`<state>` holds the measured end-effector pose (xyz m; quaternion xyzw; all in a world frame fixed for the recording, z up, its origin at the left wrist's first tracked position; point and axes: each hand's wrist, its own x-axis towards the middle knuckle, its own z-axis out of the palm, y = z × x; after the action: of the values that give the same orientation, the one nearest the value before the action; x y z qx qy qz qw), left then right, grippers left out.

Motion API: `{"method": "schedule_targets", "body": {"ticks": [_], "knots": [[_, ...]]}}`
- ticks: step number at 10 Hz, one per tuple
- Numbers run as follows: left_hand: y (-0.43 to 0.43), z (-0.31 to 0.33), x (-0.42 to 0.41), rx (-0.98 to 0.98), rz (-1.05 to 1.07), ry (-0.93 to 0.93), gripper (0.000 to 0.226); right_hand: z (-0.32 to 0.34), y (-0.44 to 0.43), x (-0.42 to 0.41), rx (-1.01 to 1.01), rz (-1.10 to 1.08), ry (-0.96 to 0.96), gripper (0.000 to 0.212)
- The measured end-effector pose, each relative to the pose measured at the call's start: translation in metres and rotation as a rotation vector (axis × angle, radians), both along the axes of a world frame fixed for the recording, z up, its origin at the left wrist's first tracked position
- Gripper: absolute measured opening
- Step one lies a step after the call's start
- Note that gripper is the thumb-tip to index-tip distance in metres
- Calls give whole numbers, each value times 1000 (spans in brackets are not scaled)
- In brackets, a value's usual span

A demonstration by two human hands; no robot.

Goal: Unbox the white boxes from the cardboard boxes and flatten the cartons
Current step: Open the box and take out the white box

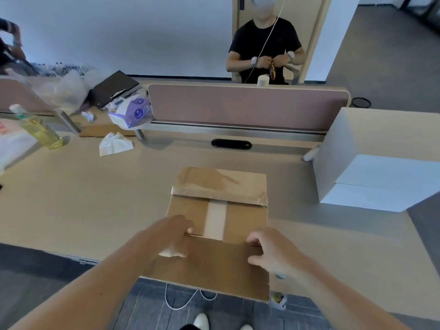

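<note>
Yellow liquid bottle [40, 129], crumpled tissue [114, 143], purple tissue pack [133, 113], black laptop [114, 88], pink desk divider [247, 106]

Both bare forearms reaching forward from the near edge, converging toward the middle. Left hand [172, 235] palm down, fingers curled, thumb tucked toward the near side. Right hand [269, 252] palm down, fingers bent inward, thumb pointing left.

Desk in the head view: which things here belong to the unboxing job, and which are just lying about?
Job:
- flattened carton, under the left hand and right hand
- white boxes, stacked at the right

Lying about:
- oil bottle
- tissue pack
- crumpled tissue
- laptop
- plastic bags
</note>
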<state>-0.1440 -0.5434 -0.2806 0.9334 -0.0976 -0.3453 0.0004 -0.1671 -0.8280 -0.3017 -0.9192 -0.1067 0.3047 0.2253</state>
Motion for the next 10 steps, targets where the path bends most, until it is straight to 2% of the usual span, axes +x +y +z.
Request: {"method": "schedule_targets", "body": {"ticks": [2,4,5,6,7,8,9,10], "knots": [[-3,-31,-3,-22,-12,-210,20,-12,5,-3,-127,-9,-258,21],[6,-68,18,-63,-150,-185,20,-18,17,15,-296,231,-334,21],[3,-56,23,-89,-194,-123,16,-17,14,25,-258,281,-259,24],[0,-42,30,-235,-60,-235,29,-16,11,34,-128,155,-251,34],[0,-48,34,-319,-6,-312,59,-19,21,39,-148,152,-271,73],[5,-62,27,-310,-127,-383,77,-26,34,39,-120,135,-283,82],[13,-64,39,-298,-175,-485,77,-33,34,52,-127,61,-397,80],[14,-54,81,-367,-186,-570,73,-27,34,85,-138,-36,-498,77]]}}
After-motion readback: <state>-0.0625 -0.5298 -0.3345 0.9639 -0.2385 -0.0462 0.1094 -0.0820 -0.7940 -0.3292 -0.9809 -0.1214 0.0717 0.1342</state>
